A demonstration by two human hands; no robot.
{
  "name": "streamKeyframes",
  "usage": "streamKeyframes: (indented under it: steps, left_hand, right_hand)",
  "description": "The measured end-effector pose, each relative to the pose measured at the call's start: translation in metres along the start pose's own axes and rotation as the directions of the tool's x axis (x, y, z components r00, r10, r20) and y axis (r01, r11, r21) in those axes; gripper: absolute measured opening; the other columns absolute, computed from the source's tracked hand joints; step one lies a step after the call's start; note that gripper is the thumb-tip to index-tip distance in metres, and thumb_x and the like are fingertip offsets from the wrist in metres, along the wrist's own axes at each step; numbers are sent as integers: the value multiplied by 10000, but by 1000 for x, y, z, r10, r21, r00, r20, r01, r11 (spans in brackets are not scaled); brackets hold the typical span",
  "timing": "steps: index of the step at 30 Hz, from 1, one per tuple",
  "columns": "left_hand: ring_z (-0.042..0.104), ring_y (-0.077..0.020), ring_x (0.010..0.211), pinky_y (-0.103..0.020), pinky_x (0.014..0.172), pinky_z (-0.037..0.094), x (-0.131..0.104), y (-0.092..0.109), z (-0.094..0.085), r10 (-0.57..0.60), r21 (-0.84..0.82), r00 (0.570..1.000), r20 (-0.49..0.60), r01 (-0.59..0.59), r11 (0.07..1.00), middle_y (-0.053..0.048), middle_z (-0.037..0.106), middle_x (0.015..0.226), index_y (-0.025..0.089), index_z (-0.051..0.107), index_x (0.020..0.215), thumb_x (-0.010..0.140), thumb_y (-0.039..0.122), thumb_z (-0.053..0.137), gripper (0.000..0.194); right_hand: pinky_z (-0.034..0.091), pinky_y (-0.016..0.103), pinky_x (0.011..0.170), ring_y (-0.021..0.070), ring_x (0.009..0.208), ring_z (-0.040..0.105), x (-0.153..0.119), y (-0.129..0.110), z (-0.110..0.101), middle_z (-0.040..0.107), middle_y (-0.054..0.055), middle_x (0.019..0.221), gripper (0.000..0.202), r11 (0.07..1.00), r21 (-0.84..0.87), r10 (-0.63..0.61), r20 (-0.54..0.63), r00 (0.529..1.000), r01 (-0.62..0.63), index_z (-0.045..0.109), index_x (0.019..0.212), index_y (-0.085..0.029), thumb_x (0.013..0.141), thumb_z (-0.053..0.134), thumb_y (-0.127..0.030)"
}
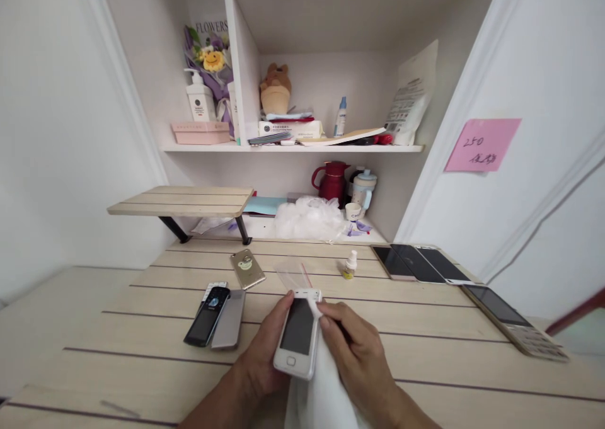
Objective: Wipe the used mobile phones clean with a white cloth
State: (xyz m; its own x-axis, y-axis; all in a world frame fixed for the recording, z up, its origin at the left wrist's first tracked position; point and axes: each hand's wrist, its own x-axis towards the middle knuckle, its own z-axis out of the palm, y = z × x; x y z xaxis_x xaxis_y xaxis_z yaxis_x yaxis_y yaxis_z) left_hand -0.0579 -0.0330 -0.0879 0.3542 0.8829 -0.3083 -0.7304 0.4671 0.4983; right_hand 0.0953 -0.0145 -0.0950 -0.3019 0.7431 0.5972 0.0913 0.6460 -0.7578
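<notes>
A white phone (296,334), its dark screen facing up, lies in my left hand (267,353), with the fingers wrapped round its left side. My right hand (357,347) pinches a white cloth (326,385) against the upper right part of the screen. The rest of the cloth hangs down below the right hand. Just behind the phone, a clear plastic bag (293,274) with a red strip lies on the table. A small spray bottle (350,265) with yellowish liquid stands behind my right hand.
On the wooden table (165,328), a black phone (208,315), a grey phone (229,320) and a gold phone (247,269) lie left. Several phones, including a dark-screened one (418,263) and a keypad one (513,322), lie right. A low wooden stand (184,201) is back left.
</notes>
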Motion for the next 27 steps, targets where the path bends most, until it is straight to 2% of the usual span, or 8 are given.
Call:
streamKeyframes:
  steps: [3, 7, 9, 12, 16, 20, 24, 27]
  left_hand:
    - [701, -226, 721, -313, 748, 481, 0, -4, 2, -19, 15, 999, -45, 19, 1000, -90, 760, 765, 104, 700, 1072, 881, 532, 559, 489]
    - [702, -222, 724, -304, 726, 485, 0, -9, 3, -7, 52, 999, -32, 9, 999, -91, 761, 768, 111, 700, 1048, 881, 556, 546, 499]
    - [701, -221, 721, -301, 711, 486, 1, -11, 2, -5, 51, 1000, -5, 5, 999, -85, 760, 768, 116, 700, 1029, 884, 566, 533, 501]
    - [690, -207, 691, -291, 687, 485, 3, -11, 2, 4, 11, 1000, 19, -4, 1000, -68, 753, 761, 129, 699, 982, 886, 563, 528, 476]
    - [652, -167, 617, -264, 661, 476, 3, -5, 4, 37, -46, 999, -7, -37, 998, -30, 721, 697, 151, 677, 856, 886, 482, 570, 349]
    - [646, -162, 617, -252, 642, 458, 2, 0, 8, 83, -46, 996, -22, -84, 995, -14, 698, 676, 170, 642, 790, 878, 484, 579, 333]
    - [618, -150, 598, -245, 625, 436, 3, 0, 14, 152, -23, 988, -33, -153, 988, -1, 678, 654, 177, 621, 754, 861, 455, 602, 298]
    - [601, -150, 584, -248, 617, 421, 6, -3, 13, 127, 13, 992, -24, -126, 992, 3, 665, 642, 174, 626, 763, 849, 441, 621, 281]
  right_hand:
    - [514, 284, 819, 195, 918, 647, 4, 9, -3, 693, 62, 1038, 227, 984, 42, 177, -62, 982, -175, 640, 1121, -214, 976, 525, -347]
    - [521, 259, 683, 187, 795, 630, 6, 16, -4, 694, 57, 946, 330, 941, 122, 328, -88, 941, -316, 625, 1098, -184, 947, 547, -467]
    - [509, 252, 629, 180, 739, 615, 7, 17, -5, 691, 53, 903, 360, 932, 130, 352, -87, 932, -339, 620, 1092, -176, 937, 552, -493]
    - [505, 260, 647, 186, 745, 616, 7, 17, -5, 699, 59, 900, 369, 931, 117, 355, -77, 932, -345, 641, 1075, -170, 930, 558, -499]
    - [492, 268, 654, 194, 742, 615, 7, 12, -2, 706, 51, 846, 325, 934, 89, 350, -32, 936, -346, 694, 978, -176, 914, 584, -474]
    - [480, 275, 662, 189, 715, 600, 8, 9, 1, 696, 31, 784, 286, 929, 82, 361, 5, 932, -361, 707, 917, -181, 890, 613, -450]
    - [451, 262, 594, 169, 641, 554, 10, 12, 0, 645, 7, 694, 304, 903, 117, 415, 15, 910, -414, 699, 836, -176, 860, 636, -472]
    - [446, 253, 526, 162, 583, 554, 10, 19, 0, 641, 7, 668, 365, 861, 181, 479, 19, 877, -475, 696, 837, -171, 864, 608, -524]
